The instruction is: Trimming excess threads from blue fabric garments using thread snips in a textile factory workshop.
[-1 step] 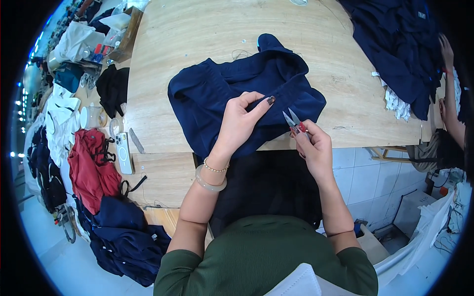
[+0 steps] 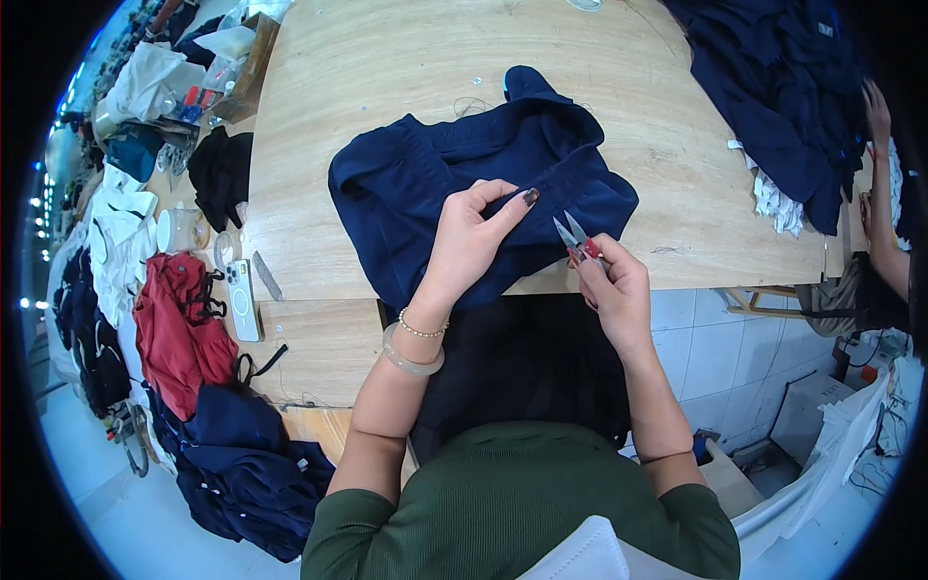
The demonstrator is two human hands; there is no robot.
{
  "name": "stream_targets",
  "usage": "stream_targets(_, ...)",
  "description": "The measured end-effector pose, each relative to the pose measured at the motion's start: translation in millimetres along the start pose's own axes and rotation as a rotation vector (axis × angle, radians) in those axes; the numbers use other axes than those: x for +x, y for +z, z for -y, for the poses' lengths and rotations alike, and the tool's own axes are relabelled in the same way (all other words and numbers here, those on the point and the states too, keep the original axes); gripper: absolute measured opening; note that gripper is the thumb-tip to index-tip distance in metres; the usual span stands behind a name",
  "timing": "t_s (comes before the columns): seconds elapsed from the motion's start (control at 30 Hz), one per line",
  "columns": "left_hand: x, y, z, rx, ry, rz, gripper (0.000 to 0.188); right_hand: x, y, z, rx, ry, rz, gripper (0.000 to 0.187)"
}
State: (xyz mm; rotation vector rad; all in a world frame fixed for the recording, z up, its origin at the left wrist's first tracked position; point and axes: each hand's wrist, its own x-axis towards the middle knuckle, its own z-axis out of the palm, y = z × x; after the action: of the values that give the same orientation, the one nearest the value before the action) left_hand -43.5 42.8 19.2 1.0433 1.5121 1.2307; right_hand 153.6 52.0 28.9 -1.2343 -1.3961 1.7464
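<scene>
A navy garment with a gathered, elastic-looking band (image 2: 391,208) lies bunched at the table's near edge, part of it hanging over. My left hand (image 2: 474,227) pinches the cloth near the band between thumb and fingers. Red-handled thread snips (image 2: 577,239) are in my right hand (image 2: 616,280), the fingers wrapped round the handles. Their blades are parted and point up and left, over or against the cloth just right of my left fingertips. Whether the tips touch the fabric I cannot tell.
A wooden table (image 2: 319,87) lies under the garment. To the left are a phone (image 2: 242,300), a red garment (image 2: 174,329), a clear jar (image 2: 179,230) and a cardboard box (image 2: 253,72). A navy cloth pile (image 2: 773,106) covers the far right corner, beside another person's arm (image 2: 882,193).
The other person's arm at the far right has shifted slightly. My hands, the snips and the garment look the same.
</scene>
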Motion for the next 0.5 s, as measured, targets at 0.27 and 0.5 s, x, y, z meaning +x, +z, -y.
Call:
stream_targets(0.27,5,4,10,0.162,0.148,-0.026,0.023,29,-2,-16,0.16,-0.01,0.129,0.013)
stream_targets(0.5,-38,28,1,0.377,0.484,-0.262,0.025,32,-9,-16,0.184,-0.01,0.147,0.013)
